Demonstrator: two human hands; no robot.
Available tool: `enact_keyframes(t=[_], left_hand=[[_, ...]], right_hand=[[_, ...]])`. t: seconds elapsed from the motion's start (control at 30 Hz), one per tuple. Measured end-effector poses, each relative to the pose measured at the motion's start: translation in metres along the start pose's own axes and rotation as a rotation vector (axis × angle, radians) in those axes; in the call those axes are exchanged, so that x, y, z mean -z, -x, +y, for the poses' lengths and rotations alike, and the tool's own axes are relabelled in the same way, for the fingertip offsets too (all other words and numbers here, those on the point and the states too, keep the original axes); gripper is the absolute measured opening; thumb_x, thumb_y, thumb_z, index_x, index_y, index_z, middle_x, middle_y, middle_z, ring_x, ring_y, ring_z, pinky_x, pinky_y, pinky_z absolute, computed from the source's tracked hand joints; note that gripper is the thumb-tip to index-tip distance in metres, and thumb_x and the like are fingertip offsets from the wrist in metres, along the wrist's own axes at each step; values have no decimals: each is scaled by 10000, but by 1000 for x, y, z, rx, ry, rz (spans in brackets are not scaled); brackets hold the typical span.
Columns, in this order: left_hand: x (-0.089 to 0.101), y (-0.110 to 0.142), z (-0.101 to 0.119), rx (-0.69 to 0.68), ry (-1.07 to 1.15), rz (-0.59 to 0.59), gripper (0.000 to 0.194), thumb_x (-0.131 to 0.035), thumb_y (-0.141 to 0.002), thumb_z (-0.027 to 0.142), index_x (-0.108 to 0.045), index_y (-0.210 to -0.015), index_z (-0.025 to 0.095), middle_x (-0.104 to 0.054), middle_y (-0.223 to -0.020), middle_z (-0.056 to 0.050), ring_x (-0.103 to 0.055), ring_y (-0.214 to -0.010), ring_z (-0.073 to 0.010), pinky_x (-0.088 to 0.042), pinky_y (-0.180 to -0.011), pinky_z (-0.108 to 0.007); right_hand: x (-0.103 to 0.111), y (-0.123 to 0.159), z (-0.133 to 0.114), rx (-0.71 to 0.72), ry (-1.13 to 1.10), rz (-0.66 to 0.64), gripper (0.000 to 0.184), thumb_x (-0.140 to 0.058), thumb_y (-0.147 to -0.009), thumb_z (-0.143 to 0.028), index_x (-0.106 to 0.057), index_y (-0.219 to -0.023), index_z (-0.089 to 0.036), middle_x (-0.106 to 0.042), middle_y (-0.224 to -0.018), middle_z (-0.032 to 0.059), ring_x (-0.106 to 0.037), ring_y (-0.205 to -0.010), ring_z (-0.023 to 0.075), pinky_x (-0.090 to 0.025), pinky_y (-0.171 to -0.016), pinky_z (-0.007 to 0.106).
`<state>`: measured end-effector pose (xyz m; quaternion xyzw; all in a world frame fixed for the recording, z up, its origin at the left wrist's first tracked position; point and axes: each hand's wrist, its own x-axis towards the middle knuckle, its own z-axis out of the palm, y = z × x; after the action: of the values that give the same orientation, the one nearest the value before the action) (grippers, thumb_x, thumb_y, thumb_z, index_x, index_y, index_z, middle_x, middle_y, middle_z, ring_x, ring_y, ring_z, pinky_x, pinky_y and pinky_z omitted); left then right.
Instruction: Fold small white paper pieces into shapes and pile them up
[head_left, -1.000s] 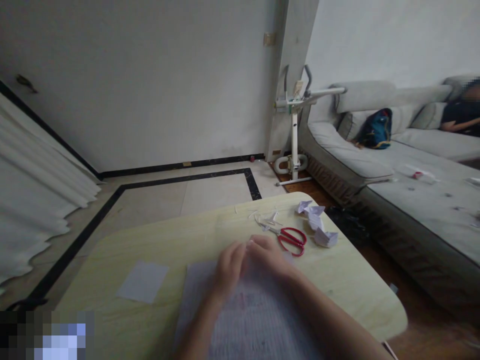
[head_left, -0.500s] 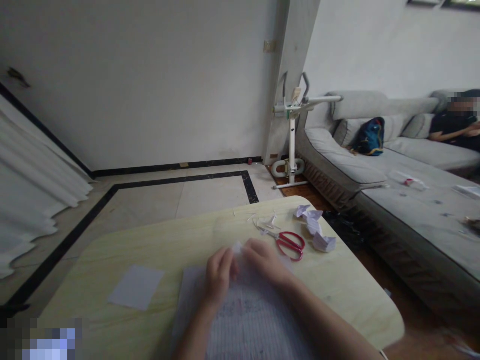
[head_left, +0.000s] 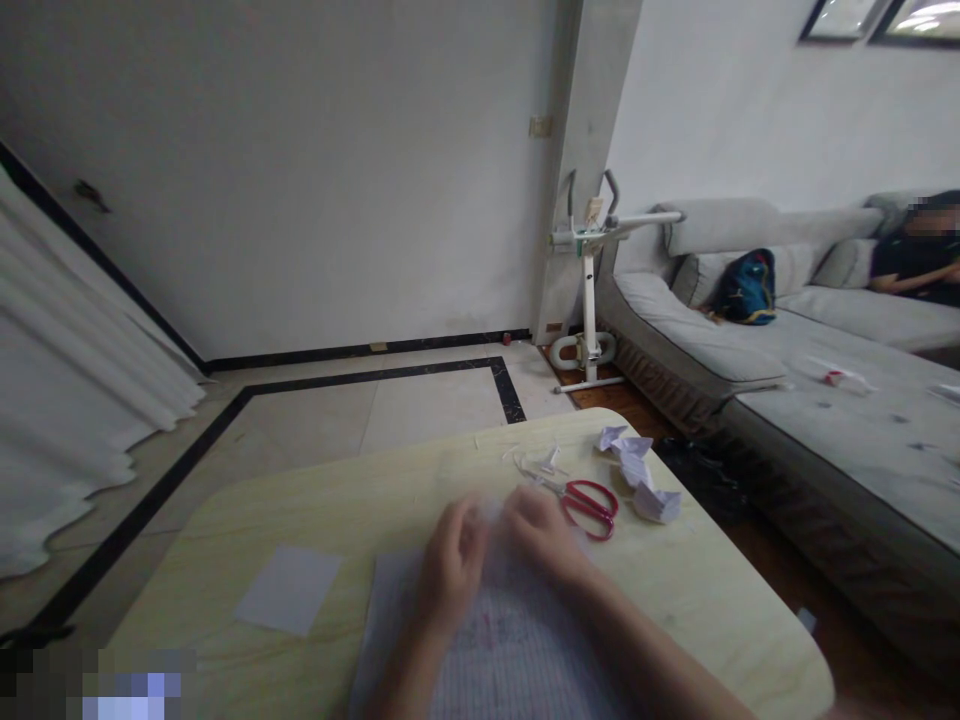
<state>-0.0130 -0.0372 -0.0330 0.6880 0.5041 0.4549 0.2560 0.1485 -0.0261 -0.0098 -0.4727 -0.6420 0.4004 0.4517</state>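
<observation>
My left hand (head_left: 454,550) and my right hand (head_left: 540,530) come together over a lined, written sheet (head_left: 480,660) on the table. Their fingers are curled inward around a small white piece of paper (head_left: 491,512), smeared by motion and mostly hidden. Just beyond my right hand lie scissors with red handles (head_left: 592,508), blades pointing left. Several folded white paper pieces (head_left: 636,470) sit in a row at the right. To the left of my hands a square of white paper (head_left: 289,590) rests flat.
Thin white strips and scraps (head_left: 551,458) lie by the scissors' blades on the pale table (head_left: 300,510). A grey sofa (head_left: 840,440) stands to the right, with a blue backpack (head_left: 752,288) and a seated person (head_left: 919,255). White exercise equipment (head_left: 589,300) stands behind the table.
My view has tilted up and shifted slightly left, so everything appears lower and farther right. Both hands stay together around the small paper, whose tip is now more blurred.
</observation>
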Motion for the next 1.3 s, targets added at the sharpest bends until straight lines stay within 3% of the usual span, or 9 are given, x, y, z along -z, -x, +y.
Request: enact_keyframes(t=[0.07,0.17,0.3,0.67,0.93,1.17,1.3], left_hand=[[1,-1,-1,-105,-67,-20,372,-496,-876,266,-517,-1242,201,-641,-1006,-84,-618,-831,-176,-509,-719,-277],[1,-1,-3,-138,-135,-64,352,-484,-875,220,-560,-1219,218,-666,-998,-91,-637,-876,-196,-521,-781,-312],[0,0,-6,-52,-137,-73,322,-509,-863,236,-614,-1166,210,-704,-1007,-100,-664,-898,-216,-524,-833,-339],[-3,3,2,147,137,-54,349,-538,-862,330,-615,-1173,191,-707,-1068,-94,-673,-956,-213,-537,-815,-304],[1,0,13,211,240,-108,348,-524,-869,370,-620,-1158,202,-716,-1033,-82,-691,-860,-196,-545,-740,-275],[-2,0,18,250,316,-115,340,-546,-852,377,-633,-1123,190,-711,-1047,-90,-671,-947,-213,-539,-795,-302],[-5,1,18,270,337,-89,355,-560,-839,387,-632,-1125,188,-712,-1043,-91,-678,-919,-212,-549,-767,-300]], right_hand=[[0,0,2,40,75,15,159,-503,-796,-180,-476,-640,-172,-480,-615,-28,-436,-590,113,-325,-539,218],[1,1,2,70,156,11,168,-500,-792,-156,-471,-627,-174,-480,-604,-27,-429,-578,110,-311,-529,219],[3,1,-1,95,182,-27,180,-519,-829,-220,-511,-656,-173,-493,-610,-20,-434,-574,115,-318,-528,227],[1,1,-6,21,96,-55,256,-553,-854,-416,-605,-875,-165,-582,-705,16,-506,-634,140,-383,-560,242],[0,-1,-7,-55,-69,-59,239,-590,-827,-395,-600,-880,-162,-607,-756,22,-548,-691,149,-427,-609,249],[0,-2,-4,-40,6,-15,142,-564,-827,-301,-608,-836,-166,-609,-732,21,-539,-671,150,-431,-612,256],[1,0,-3,-33,27,-22,168,-561,-831,-305,-611,-916,-169,-606,-733,16,-533,-656,145,-421,-591,247]])
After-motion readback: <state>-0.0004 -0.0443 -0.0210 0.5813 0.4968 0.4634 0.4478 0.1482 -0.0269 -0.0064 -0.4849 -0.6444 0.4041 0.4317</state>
